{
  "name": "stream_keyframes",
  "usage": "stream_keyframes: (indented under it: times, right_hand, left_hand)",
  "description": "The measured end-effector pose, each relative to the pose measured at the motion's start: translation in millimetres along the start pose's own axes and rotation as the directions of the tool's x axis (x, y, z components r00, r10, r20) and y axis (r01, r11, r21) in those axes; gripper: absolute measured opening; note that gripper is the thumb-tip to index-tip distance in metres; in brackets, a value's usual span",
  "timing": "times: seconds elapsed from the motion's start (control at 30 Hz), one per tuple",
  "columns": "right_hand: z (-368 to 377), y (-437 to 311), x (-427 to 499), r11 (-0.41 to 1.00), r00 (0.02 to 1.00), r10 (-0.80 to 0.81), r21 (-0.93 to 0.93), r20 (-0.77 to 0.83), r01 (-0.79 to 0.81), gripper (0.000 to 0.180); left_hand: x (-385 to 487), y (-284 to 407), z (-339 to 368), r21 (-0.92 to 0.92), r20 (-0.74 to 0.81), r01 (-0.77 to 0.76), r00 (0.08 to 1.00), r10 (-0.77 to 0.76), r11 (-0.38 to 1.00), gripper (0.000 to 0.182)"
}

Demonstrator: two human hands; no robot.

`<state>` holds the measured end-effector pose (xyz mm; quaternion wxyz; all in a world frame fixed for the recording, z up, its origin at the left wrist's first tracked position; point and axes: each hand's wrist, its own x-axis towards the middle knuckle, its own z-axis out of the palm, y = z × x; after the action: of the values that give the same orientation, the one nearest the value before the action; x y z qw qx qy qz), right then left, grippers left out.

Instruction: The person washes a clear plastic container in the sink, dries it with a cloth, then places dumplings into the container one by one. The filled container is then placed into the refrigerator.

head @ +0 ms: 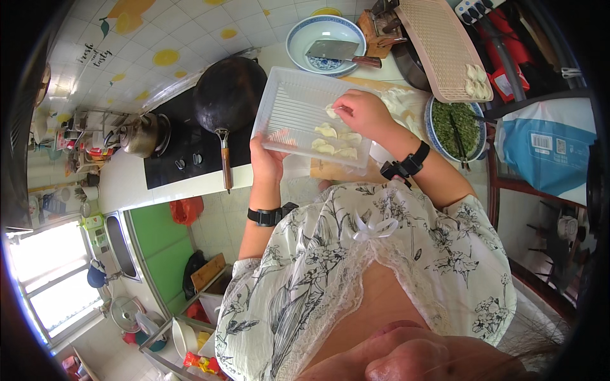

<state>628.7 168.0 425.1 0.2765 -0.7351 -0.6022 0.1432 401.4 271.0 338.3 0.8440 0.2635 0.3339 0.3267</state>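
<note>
My left hand [268, 159] grips the near left corner of a translucent ribbed plastic tray [290, 102], holding it tilted over the counter. Several folded dumplings [349, 152] lie in the tray's right part. With its fingertips, my right hand [360, 110] pinches one more dumpling [330, 111] just at the tray's surface, above the others; whether it touches the tray I cannot tell. Partly behind the tray is a wooden board [333, 169] with dough pieces or wrappers [402, 102]. To the right stands a patterned bowl of chopped green filling [452, 131] with dark chopsticks [458, 138] in it.
A cleaver [333, 49] lies across a blue-and-white bowl [298, 40] behind the tray, beside a wooden knife block [374, 33]. At the upper right, a pink tray [436, 47] bears several dumplings. A wok [228, 95] and a kettle [140, 135] are on the black cooktop [176, 138] to the left.
</note>
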Motion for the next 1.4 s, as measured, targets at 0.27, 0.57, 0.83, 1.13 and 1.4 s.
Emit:
stream_keyframes:
  times: [0.27,0.57,0.83,1.13,1.4]
  right_hand:
    - [11,2,-3,0.988,0.998,-0.052,-0.142,0.034,0.056,0.009]
    - [-38,10,-10,0.995,0.96,-0.048,-0.097,-0.276,0.022,0.012]
    - [-195,144,-67,0.486,0.682,0.195,-0.535,-0.705,-0.691,0.025]
    - [-190,130,-78,0.734,0.7,0.241,-0.346,-0.672,-0.585,0.018]
    - [-50,106,-36,0.96,0.94,0.26,-0.043,-0.221,-0.276,0.012]
  left_hand:
    - [-1,-3,4,-0.005,0.008,-0.012,1.0,0.012,1.0,0.065]
    - [-3,-3,-2,-0.05,0.006,0.03,1.0,-0.03,0.998,0.06]
    - [-6,-1,-13,-0.013,-0.036,0.033,0.999,-0.033,0.999,0.06]
    - [-10,1,-27,0.004,-0.091,0.004,0.996,-0.004,1.0,0.06]
    - [-12,1,-32,0.009,-0.125,-0.017,0.992,0.018,1.0,0.064]
